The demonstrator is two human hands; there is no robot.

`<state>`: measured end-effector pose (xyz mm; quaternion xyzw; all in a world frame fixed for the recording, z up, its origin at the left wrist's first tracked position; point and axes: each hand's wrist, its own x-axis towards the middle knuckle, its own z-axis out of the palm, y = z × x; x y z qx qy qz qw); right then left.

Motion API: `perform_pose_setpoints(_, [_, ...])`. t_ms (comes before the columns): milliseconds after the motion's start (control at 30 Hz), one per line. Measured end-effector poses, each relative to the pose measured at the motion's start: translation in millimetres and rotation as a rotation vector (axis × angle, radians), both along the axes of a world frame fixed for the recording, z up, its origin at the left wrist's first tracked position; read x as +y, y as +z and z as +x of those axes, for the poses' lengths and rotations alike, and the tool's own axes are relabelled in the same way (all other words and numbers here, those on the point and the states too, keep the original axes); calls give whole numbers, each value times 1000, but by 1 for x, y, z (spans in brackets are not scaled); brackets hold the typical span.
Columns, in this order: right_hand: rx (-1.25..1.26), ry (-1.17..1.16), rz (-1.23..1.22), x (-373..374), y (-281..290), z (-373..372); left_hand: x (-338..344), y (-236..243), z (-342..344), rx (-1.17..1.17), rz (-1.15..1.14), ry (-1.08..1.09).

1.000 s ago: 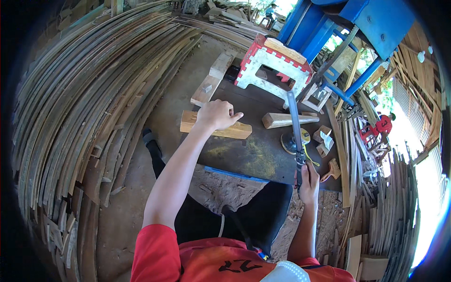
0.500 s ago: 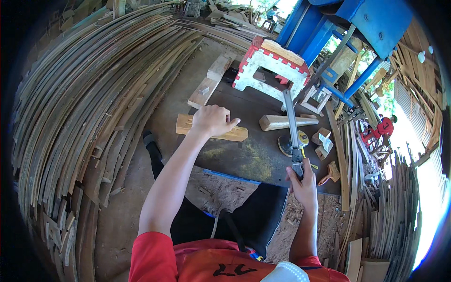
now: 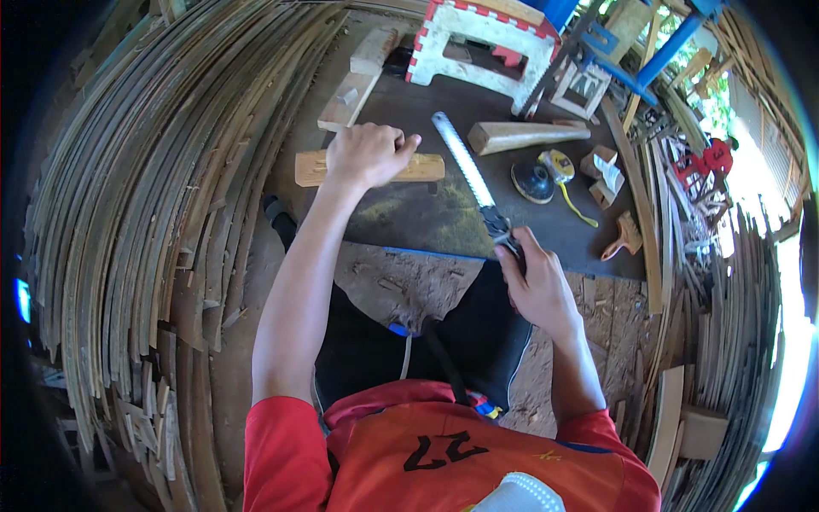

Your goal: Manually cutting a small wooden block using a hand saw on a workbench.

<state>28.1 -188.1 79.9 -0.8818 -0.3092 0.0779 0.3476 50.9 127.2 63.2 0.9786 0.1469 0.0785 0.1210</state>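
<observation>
My left hand (image 3: 367,155) is closed over the middle of a short pale wooden block (image 3: 426,168), pressing it on the dark work board (image 3: 375,224). The fingers curl on its far side, partly hidden, and the thumb points right. In my right hand (image 3: 539,278) is a hand saw (image 3: 465,162), gripped by its dark handle. Its bright toothed blade slants up and left, the tip apart from the block's right end. To the right of the blade lie a tapered wooden piece (image 3: 516,137), a round black disc (image 3: 531,183) and a yellow tape measure (image 3: 559,166).
A white and red step stool (image 3: 467,58) stands at the back. Toward the right are a brush (image 3: 623,237) and a small wooden box with white paper (image 3: 604,175). Long planks (image 3: 171,179) are stacked at left. A person in red (image 3: 715,157) is at far right.
My right hand has brought the saw left and closer, its blade swinging to lean left toward the block. My left hand stays on the block. The whole view has tilted nearer to me.
</observation>
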Motion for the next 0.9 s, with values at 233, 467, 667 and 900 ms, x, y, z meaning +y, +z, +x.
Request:
perform_pose_setpoints(233, [59, 56, 86, 3, -28, 7, -12, -1, -3, -25, 55, 13])
perform_pose_setpoints(467, [544, -5, 260, 8, -19, 1, -19, -6, -10, -12, 80, 37])
perform_pose_setpoints(667, [580, 17, 323, 16, -31, 8, -20, -4, -10, 6, 129, 22])
perform_pose_setpoints(900, [472, 8, 288, 16, -27, -2, -30, -1, -12, 18, 119, 74])
